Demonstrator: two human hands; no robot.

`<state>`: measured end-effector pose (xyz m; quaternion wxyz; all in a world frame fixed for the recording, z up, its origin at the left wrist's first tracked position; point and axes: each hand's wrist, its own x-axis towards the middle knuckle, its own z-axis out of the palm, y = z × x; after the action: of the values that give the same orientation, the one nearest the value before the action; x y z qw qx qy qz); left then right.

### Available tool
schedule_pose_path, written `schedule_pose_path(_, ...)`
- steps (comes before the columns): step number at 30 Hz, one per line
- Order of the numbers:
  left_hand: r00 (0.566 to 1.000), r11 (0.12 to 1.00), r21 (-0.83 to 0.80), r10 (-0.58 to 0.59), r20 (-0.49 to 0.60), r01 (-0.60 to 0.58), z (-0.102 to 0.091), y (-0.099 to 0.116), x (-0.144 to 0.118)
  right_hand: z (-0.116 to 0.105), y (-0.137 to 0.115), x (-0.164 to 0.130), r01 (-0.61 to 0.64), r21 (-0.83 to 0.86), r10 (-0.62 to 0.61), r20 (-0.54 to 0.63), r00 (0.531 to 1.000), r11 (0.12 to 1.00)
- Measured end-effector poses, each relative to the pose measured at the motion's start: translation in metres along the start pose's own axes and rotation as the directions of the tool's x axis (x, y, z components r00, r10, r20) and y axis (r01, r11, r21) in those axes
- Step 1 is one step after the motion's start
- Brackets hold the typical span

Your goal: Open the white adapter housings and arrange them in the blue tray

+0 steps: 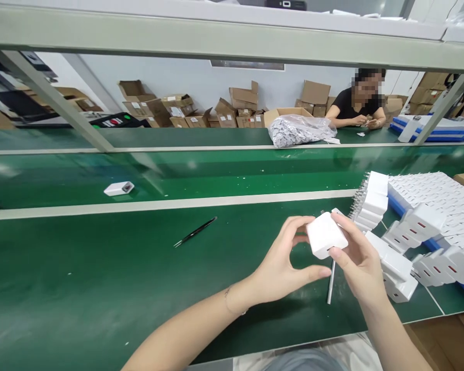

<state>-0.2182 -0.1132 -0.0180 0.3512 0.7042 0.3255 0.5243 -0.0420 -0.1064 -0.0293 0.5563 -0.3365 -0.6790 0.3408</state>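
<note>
My right hand (359, 260) grips a white charger block (325, 234) above the green bench mat. My left hand (281, 263) curls around the block's left side, fingertips touching its upper edge and thumb stretched below it. A thin silver rod (331, 282) lies on the mat just under my hands. Right beside my right hand sit rows of identical white chargers (421, 226), some stacked on a blue tray (395, 205).
Black tweezers (195, 232) lie on the mat to the left. A single white charger (118, 188) rests on the green conveyor belt (224, 178). Across the belt a co-worker (359, 105) sits near a clear bag of parts (298, 130) and cardboard boxes (201, 111).
</note>
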Motion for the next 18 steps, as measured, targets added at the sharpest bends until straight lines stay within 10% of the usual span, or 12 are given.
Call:
schedule_pose_path(9, 0.992, 0.977, -0.189, -0.083, 0.097, 0.100, 0.011, 0.012, 0.019, -0.031, -0.010, 0.000, 0.145, -0.100, -0.126, 0.173, 0.977, 0.984)
schedule_pose_path(18, 0.991, 0.974, -0.204, -0.080, 0.104, 0.100, 0.037, 0.009, 0.027, -0.034, -0.006, -0.004, 0.235, -0.214, -0.251, -0.049, 0.967, 0.948)
